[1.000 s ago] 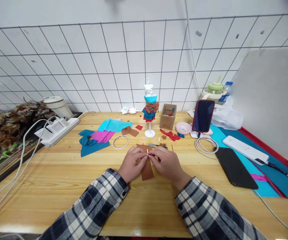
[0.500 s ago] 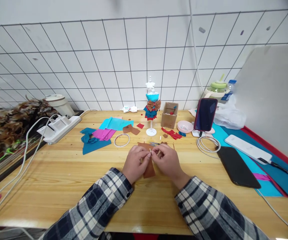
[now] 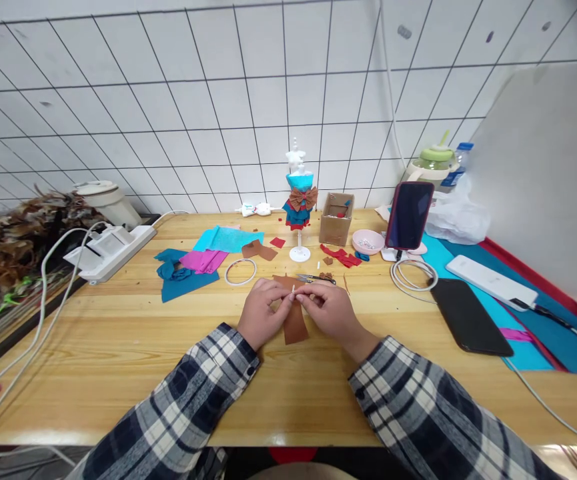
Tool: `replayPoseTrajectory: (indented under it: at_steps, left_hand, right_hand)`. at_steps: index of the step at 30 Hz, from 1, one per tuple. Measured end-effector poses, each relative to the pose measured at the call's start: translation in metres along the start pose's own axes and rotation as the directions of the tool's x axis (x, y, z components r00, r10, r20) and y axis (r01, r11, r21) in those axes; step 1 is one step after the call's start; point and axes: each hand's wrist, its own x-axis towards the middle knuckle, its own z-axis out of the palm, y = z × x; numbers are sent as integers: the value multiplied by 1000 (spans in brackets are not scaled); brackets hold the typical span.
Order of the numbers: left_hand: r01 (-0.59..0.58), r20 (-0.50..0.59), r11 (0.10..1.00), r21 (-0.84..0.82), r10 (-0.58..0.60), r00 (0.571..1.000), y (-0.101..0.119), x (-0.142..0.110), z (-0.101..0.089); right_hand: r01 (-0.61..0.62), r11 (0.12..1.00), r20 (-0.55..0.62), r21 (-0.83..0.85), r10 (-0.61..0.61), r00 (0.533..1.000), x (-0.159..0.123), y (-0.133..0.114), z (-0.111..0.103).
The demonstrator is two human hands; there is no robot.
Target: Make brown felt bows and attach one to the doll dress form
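- On the dress form (image 3: 296,160), a brown bow (image 3: 303,199) already fitted.
- Left hand (image 3: 264,311) and right hand (image 3: 332,311) pinching a white sliver (image 3: 293,289) (blurred); brown cloth (image 3: 295,329) below seemingly unfinished.

The surface (image 3: 168,373) is smooth wood with a soft gloss. The brown sheet (image 3: 296,328) looks matt and papery, and the turquoise sheet (image 3: 231,238) looks papery too, with creases. The white strip (image 3: 293,289) is too small to judge. The scissors (image 3: 308,277) have metal blades. The box (image 3: 334,233) is dull cardboard, the bowl (image 3: 367,250) smooth plastic, the bag (image 3: 458,219) thin, crinkled plastic. The phone screen (image 3: 410,215) is glossy, the sleeves (image 3: 168,400) soft-looking woven cloth.
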Motion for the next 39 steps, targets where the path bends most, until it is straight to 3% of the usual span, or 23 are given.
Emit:
replayPoseTrajectory:
  at_steps: [8, 13, 21, 25, 29, 39]
  left_hand:
    - [81, -32, 985, -154, -87, 996, -1, 1, 1]
    - [76, -6, 977, -198, -79, 997, -1, 0, 2]
    - [33, 48, 995, -93, -29, 998, -3, -1, 2]
    - [-29, 49, 998, -51, 32, 998, -3, -3, 2]
    - [-18, 36, 998, -66, 21, 999, -1, -4, 2]
    - [125, 31, 962, -243, -121, 992, -2, -1, 0]
  right_hand:
    - [188, 978, 49, -96, -184, 982, -7, 2, 3]
    - [176, 972, 31, -155, -174, 984, -6, 4, 3]
    - [121, 966, 45, -230, -113, 993, -3, 3, 0]
    - [41, 980, 15, -195, -39, 999, -2, 2, 0]
    - [-38, 991, -23, -129, 36, 999, -2, 2, 3]
    - [115, 990, 45, -80, -112, 993, -4, 2, 2]
